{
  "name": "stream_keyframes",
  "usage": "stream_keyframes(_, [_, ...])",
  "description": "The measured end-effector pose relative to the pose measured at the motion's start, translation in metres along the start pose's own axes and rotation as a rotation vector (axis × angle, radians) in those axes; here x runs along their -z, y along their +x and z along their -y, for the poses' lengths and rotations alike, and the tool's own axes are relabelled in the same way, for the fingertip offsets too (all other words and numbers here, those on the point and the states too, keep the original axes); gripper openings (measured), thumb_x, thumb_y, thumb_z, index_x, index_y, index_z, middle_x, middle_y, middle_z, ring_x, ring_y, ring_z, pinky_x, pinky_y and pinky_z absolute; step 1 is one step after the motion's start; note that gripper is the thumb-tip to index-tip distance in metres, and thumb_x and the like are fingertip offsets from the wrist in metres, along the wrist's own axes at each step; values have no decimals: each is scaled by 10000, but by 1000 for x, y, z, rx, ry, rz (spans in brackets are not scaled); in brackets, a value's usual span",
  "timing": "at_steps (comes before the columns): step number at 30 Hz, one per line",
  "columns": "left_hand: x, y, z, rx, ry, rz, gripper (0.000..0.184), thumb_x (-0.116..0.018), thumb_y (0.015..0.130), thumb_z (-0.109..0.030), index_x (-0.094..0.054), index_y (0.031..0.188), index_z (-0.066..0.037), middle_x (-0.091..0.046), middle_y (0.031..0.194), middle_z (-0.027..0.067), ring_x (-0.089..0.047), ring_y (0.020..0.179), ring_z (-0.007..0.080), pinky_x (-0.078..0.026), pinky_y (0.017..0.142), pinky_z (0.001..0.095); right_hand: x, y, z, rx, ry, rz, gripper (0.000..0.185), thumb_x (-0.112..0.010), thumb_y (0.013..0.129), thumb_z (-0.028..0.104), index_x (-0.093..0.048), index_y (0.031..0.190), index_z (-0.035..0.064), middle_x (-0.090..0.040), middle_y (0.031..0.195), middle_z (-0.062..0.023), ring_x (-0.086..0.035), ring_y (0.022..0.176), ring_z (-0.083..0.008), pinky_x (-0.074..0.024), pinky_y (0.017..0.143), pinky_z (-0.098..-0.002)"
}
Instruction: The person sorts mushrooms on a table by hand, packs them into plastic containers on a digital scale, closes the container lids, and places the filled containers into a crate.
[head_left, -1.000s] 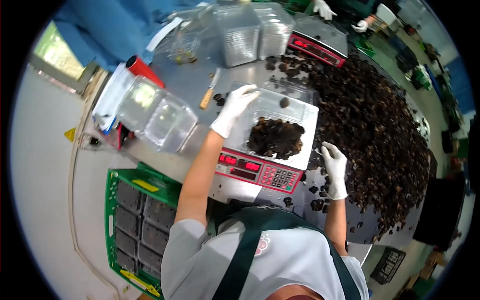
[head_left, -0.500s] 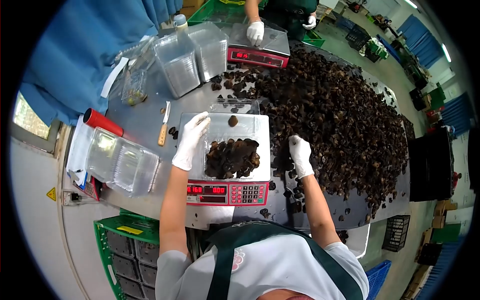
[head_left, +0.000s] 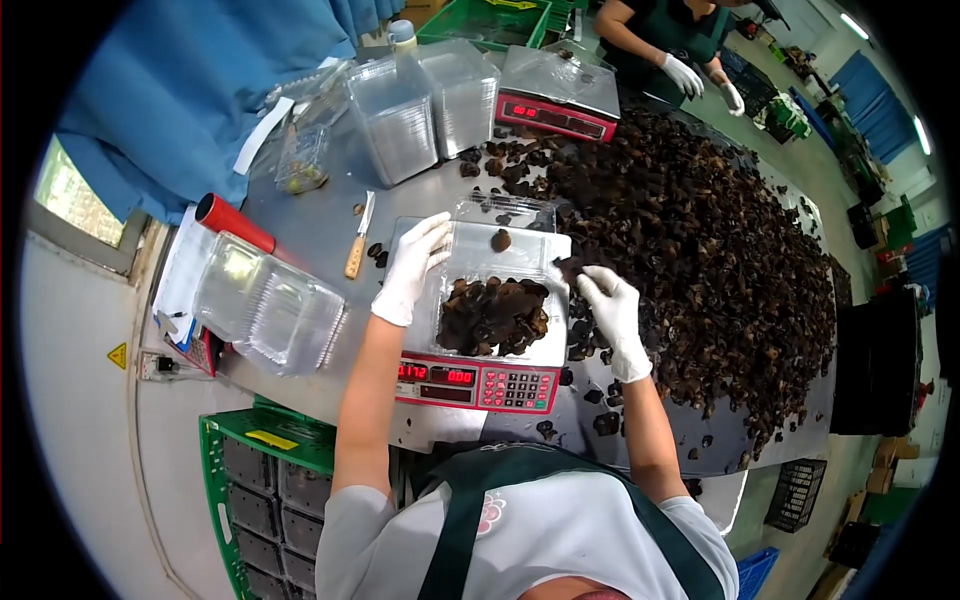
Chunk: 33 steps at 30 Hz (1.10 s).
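Observation:
My left hand [head_left: 411,271], in a white glove, lies with stretched fingers along the left side of a clear plastic container [head_left: 470,256]. Dark wood ear mushrooms [head_left: 492,317] are heaped in the container's near half, and one small brown piece [head_left: 501,240] sits apart in the far half. Under the container is a scale [head_left: 480,385] with a red front and lit digits. My right hand [head_left: 616,316], also gloved, pinches a dark piece of wood ear mushroom [head_left: 568,269] at the scale's right edge. A large mushroom pile [head_left: 710,270] spreads just right of that hand.
Stacked clear containers [head_left: 395,120] and a second scale [head_left: 555,114] stand at the back. A knife [head_left: 360,236], a red cylinder [head_left: 235,222] and more clear containers [head_left: 270,305] lie left. Across the table is a co-worker with gloved hands [head_left: 684,75].
My right hand has moved from the pile to the scale's edge with a mushroom piece pinched. The near scale's digits have risen. The co-worker's hand has left the far scale. The view has shifted slightly.

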<state>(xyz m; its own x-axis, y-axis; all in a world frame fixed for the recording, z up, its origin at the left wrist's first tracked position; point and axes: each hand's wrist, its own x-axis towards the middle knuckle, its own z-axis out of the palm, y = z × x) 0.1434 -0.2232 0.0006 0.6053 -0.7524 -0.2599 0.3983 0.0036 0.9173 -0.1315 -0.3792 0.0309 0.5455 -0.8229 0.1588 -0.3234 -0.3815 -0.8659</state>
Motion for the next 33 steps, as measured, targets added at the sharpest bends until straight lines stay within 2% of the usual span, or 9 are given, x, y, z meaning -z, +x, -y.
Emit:
stream_keyframes(1, [0, 0, -1, -1, 0, -6, 354, -557, 948, -218, -574, 1274, -81, -613, 1162, 9, -569, 1054, 111, -453, 869, 254, 0, -9, 27, -136, 137, 111, 214, -712, 839, 143, -695, 1019, 28, -715, 891, -79, -653, 771, -90, -516, 673, -236])
stream_keyframes(4, [-2, -6, -9, -3, -22, 8, 348, -555, 948, -208, -575, 1274, -87, -610, 1180, 9, -570, 1062, 118, -449, 876, 266, -19, -29, 27, 154, 33, 111, 187, -728, 803, 90, -701, 987, 81, -685, 885, -66, -648, 701, -132, -510, 619, -239])
stream_keyframes(7, [-8, -15, -19, -48, -22, 24, 353, -555, 947, -199, -571, 1279, -81, -609, 1199, 19, -572, 1077, 126, -449, 878, 275, -18, -40, 36, 190, -336, 303, 326, -768, 742, 127, -671, 1053, 120, -652, 1082, -103, -620, 885, -223, -516, 777, -310])
stream_keyframes(9, [-8, -16, -20, -96, -20, 10, 359, -565, 943, -195, -568, 1281, -72, -610, 1207, 29, -579, 1083, 128, -449, 877, 273, -12, -43, 31, 273, -257, 315, 414, -791, 711, 155, -653, 1100, 119, -597, 1263, -101, -579, 1043, -248, -485, 895, -331])
stream_keyframes(12, [-9, -22, -21, -154, -20, 20, 384, -573, 941, -194, -546, 1299, -56, -618, 1217, 36, -588, 1081, 118, -447, 873, 256, 5, -46, 23, 126, -146, 266, 429, -794, 709, 151, -658, 1113, 101, -583, 1294, -101, -564, 1153, -246, -471, 946, -336])
stream_keyframes(16, [-10, -34, -23, -225, 36, 6, 406, -577, 942, -212, -529, 1309, -46, -627, 1219, 44, -588, 1095, 108, -440, 882, 230, 12, -48, 4, 66, -107, 227, 286, -726, 808, 43, -671, 1089, 28, -652, 1195, -78, -637, 891, -122, -522, 767, -262])
stream_keyframes(19, [-9, -44, -26, -246, 3, 9, 410, -579, 942, -225, -530, 1306, -44, -632, 1209, 48, -590, 1094, 107, -433, 889, 216, 8, -50, -7, 19, -94, 250, 296, -720, 815, 41, -666, 1105, 23, -663, 1154, -72, -639, 877, -117, -525, 759, -260])
stream_keyframes(20, [-9, -47, -27, -246, 3, 9, 410, -579, 942, -225, -530, 1306, -44, -632, 1209, 48, -590, 1094, 107, -433, 889, 216, 4, -52, -10, 33, -49, 198, 282, -748, 793, 106, -684, 1064, 67, -686, 998, -70, -638, 797, -140, -521, 757, -269])
stream_keyframes(33, [-3, -56, -9, -418, 139, -9, 354, -594, 935, -157, -574, 1252, 0, -637, 1148, 43, -574, 1023, 88, -439, 910, 233, -7, -58, 11, -125, -3, 181, 291, -755, 804, 141, -682, 1075, 63, -675, 952, -86, -640, 741, -130, -525, 689, -263])
